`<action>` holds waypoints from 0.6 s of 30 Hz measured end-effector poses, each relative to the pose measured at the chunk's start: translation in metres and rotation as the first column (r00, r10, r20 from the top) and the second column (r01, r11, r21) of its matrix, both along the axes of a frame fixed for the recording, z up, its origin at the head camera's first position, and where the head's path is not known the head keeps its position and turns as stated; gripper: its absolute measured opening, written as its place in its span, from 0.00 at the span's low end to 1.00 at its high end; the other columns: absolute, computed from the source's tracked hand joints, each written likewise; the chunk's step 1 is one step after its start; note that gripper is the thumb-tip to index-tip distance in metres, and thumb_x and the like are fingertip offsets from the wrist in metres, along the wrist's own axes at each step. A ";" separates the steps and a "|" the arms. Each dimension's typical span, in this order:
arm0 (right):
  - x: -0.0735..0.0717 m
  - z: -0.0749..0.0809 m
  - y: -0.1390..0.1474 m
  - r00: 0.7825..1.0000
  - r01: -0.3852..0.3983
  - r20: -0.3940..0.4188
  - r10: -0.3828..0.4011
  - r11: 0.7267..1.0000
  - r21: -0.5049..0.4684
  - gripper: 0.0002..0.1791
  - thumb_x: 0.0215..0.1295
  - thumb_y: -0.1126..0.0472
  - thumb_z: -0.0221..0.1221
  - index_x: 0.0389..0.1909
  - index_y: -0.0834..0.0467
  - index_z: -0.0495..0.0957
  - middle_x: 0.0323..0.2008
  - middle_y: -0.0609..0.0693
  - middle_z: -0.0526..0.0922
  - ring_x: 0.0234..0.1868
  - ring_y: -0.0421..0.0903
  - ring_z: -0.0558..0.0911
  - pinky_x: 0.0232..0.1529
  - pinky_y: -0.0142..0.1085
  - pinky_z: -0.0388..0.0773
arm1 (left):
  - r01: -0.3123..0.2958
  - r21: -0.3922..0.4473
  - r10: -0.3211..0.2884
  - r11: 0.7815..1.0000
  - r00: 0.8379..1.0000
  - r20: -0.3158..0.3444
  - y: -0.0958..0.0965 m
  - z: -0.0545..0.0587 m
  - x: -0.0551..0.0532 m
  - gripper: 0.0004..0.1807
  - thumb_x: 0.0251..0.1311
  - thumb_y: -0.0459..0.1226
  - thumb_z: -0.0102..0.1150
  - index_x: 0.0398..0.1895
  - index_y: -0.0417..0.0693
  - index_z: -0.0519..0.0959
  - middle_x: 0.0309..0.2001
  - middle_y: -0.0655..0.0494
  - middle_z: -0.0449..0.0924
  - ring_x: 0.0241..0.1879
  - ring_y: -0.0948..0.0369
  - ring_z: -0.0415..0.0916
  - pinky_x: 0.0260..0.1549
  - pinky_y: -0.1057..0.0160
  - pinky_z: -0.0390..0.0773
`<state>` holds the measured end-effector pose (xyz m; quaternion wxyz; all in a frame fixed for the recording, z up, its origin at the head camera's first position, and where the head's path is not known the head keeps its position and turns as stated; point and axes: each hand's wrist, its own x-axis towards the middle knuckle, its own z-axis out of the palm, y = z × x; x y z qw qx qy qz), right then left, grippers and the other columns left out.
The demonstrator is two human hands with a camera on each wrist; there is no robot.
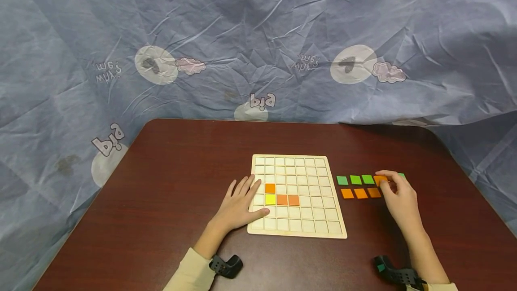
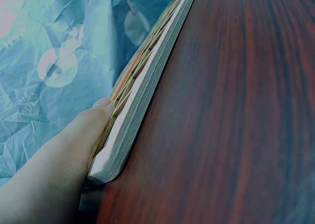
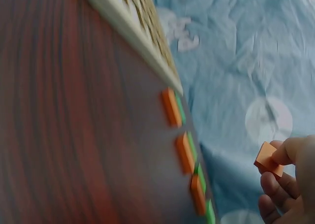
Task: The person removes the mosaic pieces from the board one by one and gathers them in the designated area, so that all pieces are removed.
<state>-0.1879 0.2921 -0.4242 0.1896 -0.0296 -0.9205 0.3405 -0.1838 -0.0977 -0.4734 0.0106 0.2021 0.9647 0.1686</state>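
Observation:
A pale wooden grid board (image 1: 296, 233) lies on the table, with an orange tile (image 1: 269, 188), a yellow tile (image 1: 270, 199) and two darker orange tiles (image 1: 282, 200) in its cells. My left hand (image 1: 240, 205) rests on the board's left side, fingers spread straight; in the left wrist view its thumb (image 2: 81, 130) lies along the board's edge. Right of the board, my right hand (image 1: 401, 199) pinches an orange tile (image 3: 266, 157) between thumb and fingers. In the right wrist view that tile is raised off the table.
Beside the board's right edge lie a row of green tiles (image 1: 355, 179) and, nearer me, a row of orange tiles (image 1: 361, 193). Part of another green tile (image 1: 401, 175) shows behind my right hand. A grey-blue printed cloth (image 1: 258, 48) hangs behind the dark table (image 1: 161, 183).

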 end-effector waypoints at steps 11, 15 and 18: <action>-0.002 -0.030 0.031 0.992 0.118 0.057 -0.116 0.992 -0.036 0.15 0.65 0.60 0.47 0.48 0.61 0.74 0.37 0.51 0.67 0.30 0.27 0.59 0.30 0.30 0.58 | -0.007 -0.009 0.007 1.000 1.000 0.020 -0.001 -0.002 0.000 0.47 0.52 0.69 0.39 0.72 0.59 0.45 0.73 0.57 0.39 0.72 0.57 0.40 0.68 0.47 0.37; -0.003 -0.036 0.034 0.986 0.149 0.075 -0.146 0.988 -0.047 0.15 0.64 0.60 0.48 0.48 0.61 0.73 0.39 0.54 0.68 0.29 0.28 0.58 0.31 0.31 0.58 | -0.010 -0.006 0.010 1.000 1.000 0.019 -0.001 -0.003 0.000 0.47 0.52 0.69 0.38 0.72 0.59 0.45 0.73 0.57 0.39 0.72 0.57 0.40 0.68 0.47 0.37; -0.004 -0.038 0.036 0.983 0.165 0.094 -0.160 0.985 -0.046 0.15 0.64 0.60 0.48 0.48 0.61 0.73 0.40 0.56 0.68 0.28 0.27 0.57 0.31 0.31 0.58 | -0.013 -0.007 0.014 1.000 1.000 0.015 0.000 -0.004 0.000 0.47 0.52 0.69 0.38 0.72 0.59 0.45 0.73 0.57 0.39 0.72 0.57 0.39 0.68 0.48 0.37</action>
